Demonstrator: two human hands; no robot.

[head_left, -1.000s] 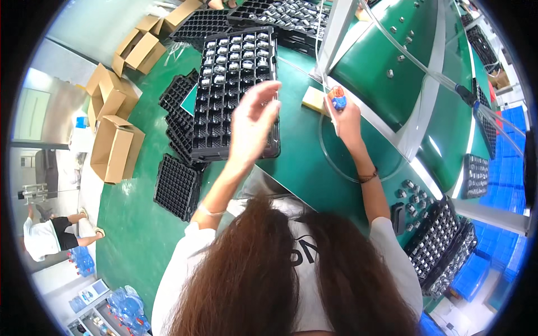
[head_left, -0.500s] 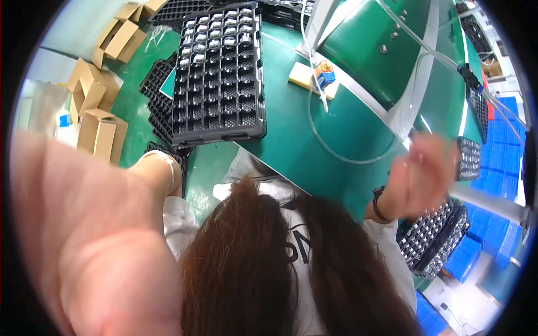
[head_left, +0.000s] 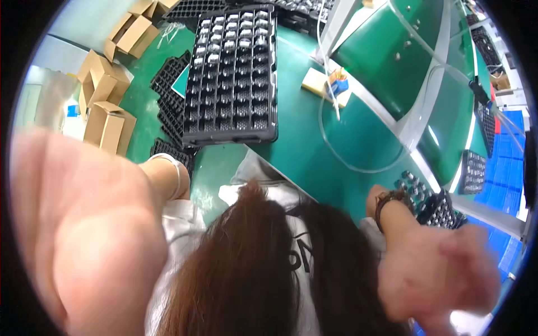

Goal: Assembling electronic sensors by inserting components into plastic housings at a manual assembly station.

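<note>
Potentially, a blind descent of the left hand (head_left: 101,224), which fills the left side close to the camera, knocks the black tray (head_left: 232,135). The tray stands on the green bench (head_left: 297,151) and appears to overhang its left edge; a knock there could tip it and spill the metal parts (head_left: 230,44) from its far rows. Further right, a snag on the looped clear hose (head_left: 367,169) could drag the blue-and-orange tool (head_left: 339,85) off the yellow block (head_left: 315,81). Near the wrist of the right hand (head_left: 440,274), loose metal pieces (head_left: 408,175) could scatter if the forearm brushes them.

Grip status, 2 hands: the left hand shows its palm heel, fingers blurred toward the rim; no held object is visible, and its opening cannot be determined. The right hand is blurred, fingers apparently part-curled; its opening and contents cannot be determined.
</note>
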